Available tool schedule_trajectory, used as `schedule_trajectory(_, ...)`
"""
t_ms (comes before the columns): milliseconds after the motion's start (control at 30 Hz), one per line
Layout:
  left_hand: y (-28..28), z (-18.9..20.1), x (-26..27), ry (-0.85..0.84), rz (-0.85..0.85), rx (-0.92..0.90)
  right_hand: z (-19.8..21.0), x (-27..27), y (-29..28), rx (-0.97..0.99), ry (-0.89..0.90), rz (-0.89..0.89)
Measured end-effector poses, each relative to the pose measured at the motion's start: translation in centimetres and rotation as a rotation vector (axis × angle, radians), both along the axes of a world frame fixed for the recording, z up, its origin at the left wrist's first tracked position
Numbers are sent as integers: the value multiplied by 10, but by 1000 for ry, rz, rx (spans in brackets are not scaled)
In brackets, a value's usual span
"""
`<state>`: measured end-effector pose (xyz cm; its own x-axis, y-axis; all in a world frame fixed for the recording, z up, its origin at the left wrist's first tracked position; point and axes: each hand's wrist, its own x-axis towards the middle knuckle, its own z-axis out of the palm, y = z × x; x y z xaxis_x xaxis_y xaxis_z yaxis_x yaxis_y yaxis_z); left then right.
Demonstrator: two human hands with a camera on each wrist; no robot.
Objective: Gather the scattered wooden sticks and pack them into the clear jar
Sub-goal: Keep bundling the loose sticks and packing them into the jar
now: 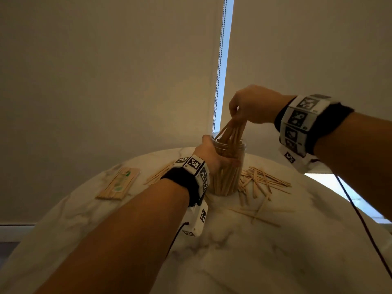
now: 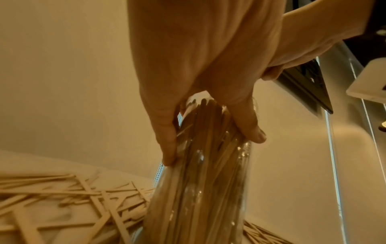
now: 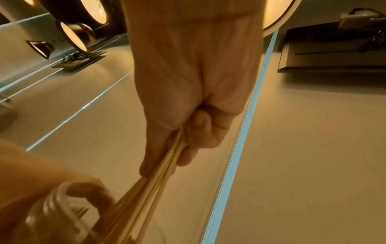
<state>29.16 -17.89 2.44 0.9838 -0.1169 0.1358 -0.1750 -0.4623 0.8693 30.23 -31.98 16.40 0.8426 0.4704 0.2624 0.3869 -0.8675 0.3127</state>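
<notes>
1. The clear jar (image 1: 228,166) stands upright on the marble worktop (image 1: 244,251), already packed with wooden sticks.
2. The left hand (image 1: 209,153) wraps its grip around the jar's side, fingers curled on the wall.
3. The right hand (image 1: 252,105), above the jar mouth, pinches a bundle of sticks (image 1: 232,132) whose lower ends sit inside the jar.
4. Scattered sticks (image 1: 261,183) lie on the worktop just right of the jar; a wrapped pack (image 1: 118,184) lies to the left.

The jar (image 1: 228,166) stands mid-table (image 1: 233,262), loose sticks (image 1: 261,183) right, packet (image 1: 118,183) left.
</notes>
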Motion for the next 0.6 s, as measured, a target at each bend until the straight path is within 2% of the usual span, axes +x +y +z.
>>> schedule_trajectory(200,1,-2,2,-16,-8,19,5,0,2,75,157,-70)
schedule_trajectory(400,2,-5,0,-40,14,19,-23,0,17,178,101,-88)
schedule_trajectory(600,1,-7,4,-28,20,21,-45,0,32,167,236,-133)
